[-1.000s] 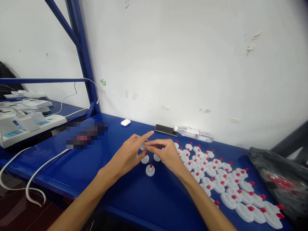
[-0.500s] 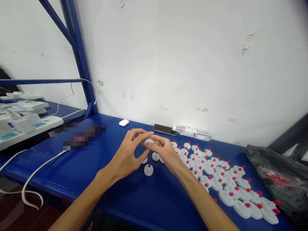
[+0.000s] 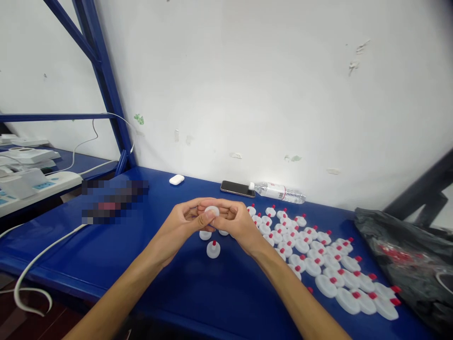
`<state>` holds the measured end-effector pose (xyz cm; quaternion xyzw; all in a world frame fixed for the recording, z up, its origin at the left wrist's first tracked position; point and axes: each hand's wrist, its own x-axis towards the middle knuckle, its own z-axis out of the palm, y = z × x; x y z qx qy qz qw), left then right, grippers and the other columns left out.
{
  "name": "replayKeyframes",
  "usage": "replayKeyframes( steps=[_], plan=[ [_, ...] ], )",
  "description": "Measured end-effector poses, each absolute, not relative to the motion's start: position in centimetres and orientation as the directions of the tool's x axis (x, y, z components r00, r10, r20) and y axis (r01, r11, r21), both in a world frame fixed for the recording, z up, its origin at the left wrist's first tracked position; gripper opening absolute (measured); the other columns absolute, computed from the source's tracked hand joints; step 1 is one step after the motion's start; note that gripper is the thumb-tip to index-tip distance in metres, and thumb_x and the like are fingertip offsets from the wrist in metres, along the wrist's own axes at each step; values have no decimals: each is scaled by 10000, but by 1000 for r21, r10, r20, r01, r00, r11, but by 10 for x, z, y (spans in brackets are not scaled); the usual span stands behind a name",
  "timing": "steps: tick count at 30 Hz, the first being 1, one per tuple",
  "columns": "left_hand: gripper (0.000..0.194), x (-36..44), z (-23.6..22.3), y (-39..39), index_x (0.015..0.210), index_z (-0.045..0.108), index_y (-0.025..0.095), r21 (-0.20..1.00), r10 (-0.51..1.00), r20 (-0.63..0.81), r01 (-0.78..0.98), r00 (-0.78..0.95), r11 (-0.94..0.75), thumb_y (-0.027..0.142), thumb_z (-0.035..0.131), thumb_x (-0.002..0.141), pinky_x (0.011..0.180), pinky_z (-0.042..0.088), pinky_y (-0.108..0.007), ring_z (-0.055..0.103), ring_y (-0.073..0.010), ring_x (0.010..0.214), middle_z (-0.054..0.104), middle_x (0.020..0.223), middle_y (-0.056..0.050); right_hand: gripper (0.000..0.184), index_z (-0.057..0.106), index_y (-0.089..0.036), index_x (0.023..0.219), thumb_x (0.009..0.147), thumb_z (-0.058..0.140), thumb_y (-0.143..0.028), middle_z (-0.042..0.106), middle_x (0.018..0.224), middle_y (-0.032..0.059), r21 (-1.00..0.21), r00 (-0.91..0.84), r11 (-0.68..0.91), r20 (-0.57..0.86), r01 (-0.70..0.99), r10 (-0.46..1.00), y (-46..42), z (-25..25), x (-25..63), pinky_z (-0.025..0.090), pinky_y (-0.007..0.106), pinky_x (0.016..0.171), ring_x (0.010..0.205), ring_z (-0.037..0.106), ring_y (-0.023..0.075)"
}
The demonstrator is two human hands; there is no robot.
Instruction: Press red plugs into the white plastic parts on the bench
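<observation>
- Curled inward at the left hand (image 3: 179,222), with thumb bent onto the front of a white disc (image 3: 211,209) and fingers arched behind; half a second ago, spread wide, with thumb well apart from it.
- Curled likewise at the right hand (image 3: 244,224), with thumb tip at the disc's lower edge and fingers gathered behind.
- Changed, therefore, from a hold chiefly by the right hand to one shared by both; probably steadier for close handling.
- Raised between the two hands, with a round face toward the viewer; no red tip visible on it.
- Just below, on the blue table (image 3: 177,288), showing one red-tipped piece (image 3: 213,251) upright, and two white pieces (image 3: 205,235) partly hidden by the hands.
- To the right, crowded with many red-tipped caps (image 3: 313,267).
- Farther back, near the wall, lined with a small white case (image 3: 176,179), a phone (image 3: 236,188) and a clear bottle (image 3: 278,191) on its side.
- At far right, bordered by a dark plastic bag (image 3: 375,224).
</observation>
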<state>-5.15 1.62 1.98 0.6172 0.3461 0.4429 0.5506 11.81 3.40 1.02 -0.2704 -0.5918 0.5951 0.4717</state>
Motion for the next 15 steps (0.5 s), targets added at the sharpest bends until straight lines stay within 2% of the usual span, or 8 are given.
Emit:
replayKeyframes(
  steps=[3,7,10,12,15],
  plan=[
    [460,-52,20,17,1249,718,192,985,917,171,-71,359,-156,482,749,894,803,598,-327,737,-230,912,794,1056,-101,352,801,-200,1078,734,793,-274,810,1014,53,-962,-401,152,235,-228,885,33,11,118,604,362,800,976,762,270],
    [477,-51,18,17,1236,717,172,983,934,184,-62,306,-174,495,749,887,739,603,-307,726,-216,868,794,1029,-99,342,788,-199,1087,764,800,-309,805,1041,60,-960,-427,154,245,-236,870,31,12,117,591,348,802,996,752,261],
    [473,-51,19,17,1228,716,157,980,946,195,-20,258,-197,499,725,902,699,598,-297,713,-201,816,794,1004,-92,328,751,-217,1097,796,805,-334,799,1014,43,-953,-463,158,265,-257,846,31,12,118,579,334,789,929,754,231],
    [480,-53,21,17,1274,695,172,978,945,198,17,261,-210,495,703,919,658,585,-278,709,-198,817,788,1058,-93,334,708,-232,1122,825,800,-354,797,1015,34,-949,-449,160,272,-272,851,31,13,119,570,348,849,922,757,219],
    [490,-55,22,16,1344,655,226,963,937,226,85,267,-256,479,698,926,648,582,-255,713,-229,980,728,1259,-96,355,642,-252,1145,861,780,-415,799,1032,35,-950,-397,169,265,-262,879,34,15,124,542,374,958,990,761,226]
  ],
)
